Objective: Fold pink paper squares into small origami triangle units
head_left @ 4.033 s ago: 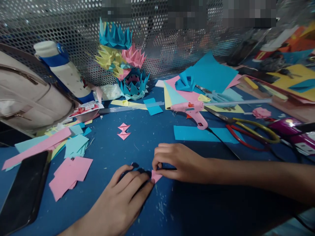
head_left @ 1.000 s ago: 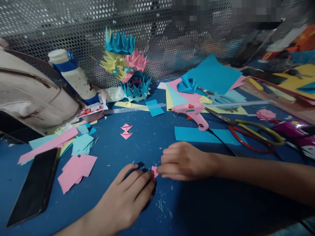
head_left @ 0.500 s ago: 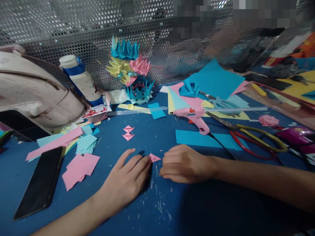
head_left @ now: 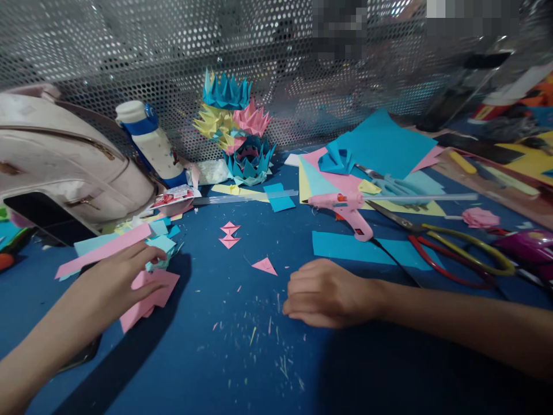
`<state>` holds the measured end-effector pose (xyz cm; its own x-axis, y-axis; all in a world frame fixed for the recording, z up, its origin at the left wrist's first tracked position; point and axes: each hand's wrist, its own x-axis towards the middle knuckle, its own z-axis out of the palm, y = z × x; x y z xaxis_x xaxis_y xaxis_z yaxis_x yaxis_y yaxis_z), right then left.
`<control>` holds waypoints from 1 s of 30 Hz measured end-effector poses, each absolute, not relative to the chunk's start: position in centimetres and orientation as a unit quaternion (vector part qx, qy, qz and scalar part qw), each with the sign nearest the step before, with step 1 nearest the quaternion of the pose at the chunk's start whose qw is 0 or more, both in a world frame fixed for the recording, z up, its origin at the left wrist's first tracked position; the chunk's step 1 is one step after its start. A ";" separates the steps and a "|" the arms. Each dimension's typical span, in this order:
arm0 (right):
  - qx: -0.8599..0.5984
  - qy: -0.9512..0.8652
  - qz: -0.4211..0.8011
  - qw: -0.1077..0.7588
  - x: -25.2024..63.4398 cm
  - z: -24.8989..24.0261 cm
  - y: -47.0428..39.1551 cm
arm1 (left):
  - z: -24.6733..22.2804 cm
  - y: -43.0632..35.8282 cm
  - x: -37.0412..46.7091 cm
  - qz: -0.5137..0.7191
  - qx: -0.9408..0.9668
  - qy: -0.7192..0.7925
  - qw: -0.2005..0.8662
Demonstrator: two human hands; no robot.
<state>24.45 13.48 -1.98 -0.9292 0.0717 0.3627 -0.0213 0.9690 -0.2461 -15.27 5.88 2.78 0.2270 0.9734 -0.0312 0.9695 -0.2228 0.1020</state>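
Observation:
My left hand hovers over the pink paper squares at the left, thumb and fingers apart, with nothing visible between them. Beside it lie light-blue paper squares, partly covered by its fingers. A small folded pink paper triangle lies on the table between my hands. Just right of that, my right hand rests on the table with curled fingers; the inside of the fist is hidden. Further back are two small folded pink paper pieces, tip to tip.
A pink glue gun, large scissors and a blue paper strip lie beyond my right hand. Spiky paper flowers stand by the perforated metal panel. A bottle and bag are at the left; a phone is under my left wrist.
My left hand has left the small folded pink triangle and moved left over the pink squares. The triangle lies loose and turned. My right hand has stayed about in place.

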 end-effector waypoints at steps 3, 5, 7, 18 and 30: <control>-0.014 -0.972 0.128 0.196 24.2 -1.9 13.5 | 2.0 5.3 -16.7 0.026 0.764 0.638 0.095; -0.014 -0.971 0.130 0.200 24.1 -1.9 13.4 | 1.4 5.1 -16.5 0.037 0.764 0.636 0.103; -0.015 -0.972 0.128 0.197 24.0 -1.9 13.4 | 0.9 5.1 -16.2 0.064 0.775 0.622 0.097; -0.127 -0.968 0.086 0.200 24.2 -2.2 14.0 | 3.6 4.9 -11.2 0.131 0.765 0.547 0.315; -0.182 -0.926 0.233 0.237 23.8 -1.3 12.9 | 0.3 7.6 1.3 0.284 0.688 0.456 0.487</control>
<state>23.81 12.85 -1.28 -0.8215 0.4465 0.3547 0.2256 0.8257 -0.5170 1.30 7.55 0.34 0.4225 0.9048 -0.0528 0.3510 -0.1096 0.9300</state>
